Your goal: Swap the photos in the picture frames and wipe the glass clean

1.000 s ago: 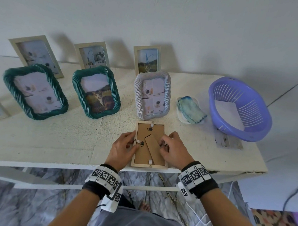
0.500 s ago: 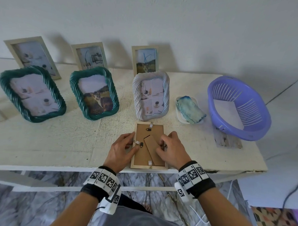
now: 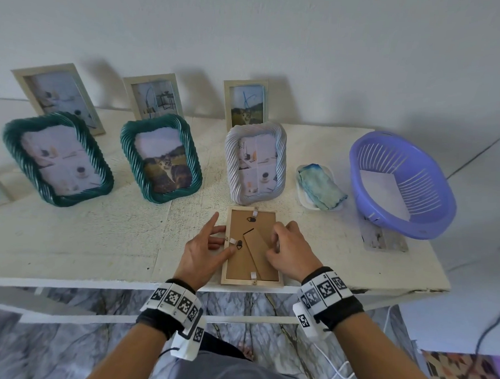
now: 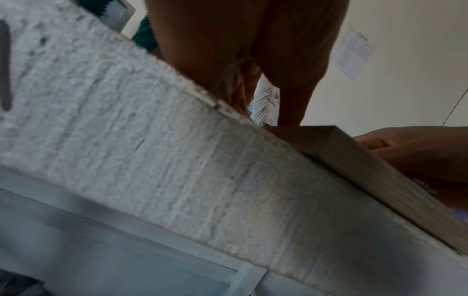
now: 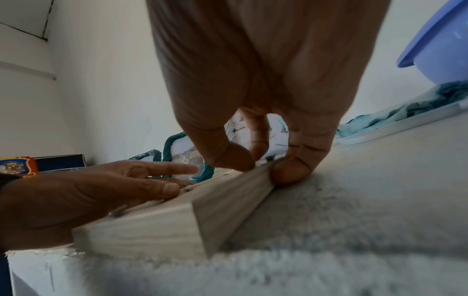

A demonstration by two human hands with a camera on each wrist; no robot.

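A pale wooden frame (image 3: 253,246) lies face down at the table's front edge, its brown backing and folded stand facing up. My left hand (image 3: 221,236) lies at its left side with straight fingers, the thumb touching the backing beside the left clip. My right hand (image 3: 275,242) pinches the frame's right edge near the right clip. The right wrist view shows that pinch (image 5: 263,167), thumb on top and a finger against the outer side of the frame (image 5: 177,226), with the left hand (image 5: 152,180) flat opposite. In the left wrist view the frame's corner (image 4: 380,170) overhangs the table edge (image 4: 177,160).
Two green twisted frames (image 3: 58,158) (image 3: 161,156) and a white twisted frame (image 3: 255,166) stand behind, with three pale frames (image 3: 247,103) leaning on the wall. A blue cloth (image 3: 320,189) lies on a small white tray. A purple basket (image 3: 401,184) holds white paper.
My left hand's fingers have straightened and spread, the index now pointing away from the frame. The right hand keeps its place on the right edge.
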